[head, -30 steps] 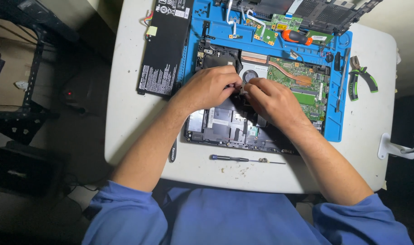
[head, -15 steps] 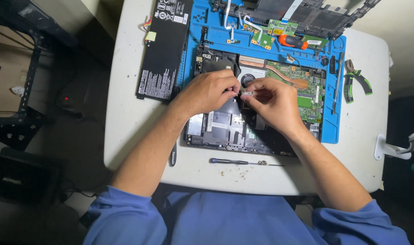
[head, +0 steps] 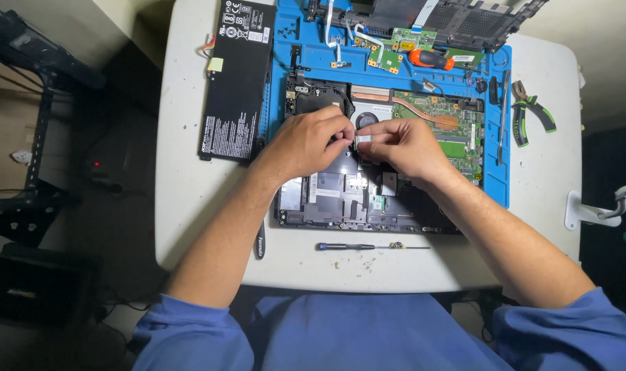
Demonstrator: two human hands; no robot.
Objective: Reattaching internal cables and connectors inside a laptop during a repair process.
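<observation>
Fingers of both hands meet over the middle of the opened laptop base (head: 368, 199) on the blue mat (head: 499, 185): our right hand (head: 402, 145) pinches a small silvery part (head: 364, 139), our left hand (head: 306, 141) pressed together just beside it. We judge the part light, thin and easily bent, best gripped by its edges, clear of the fragile green board (head: 450, 124) at the far right

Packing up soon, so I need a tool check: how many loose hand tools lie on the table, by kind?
Screwdrivers: 2, a slim black one and an orange-handled one
Pliers: 1
Tweezers: 1
Total: 4
</observation>
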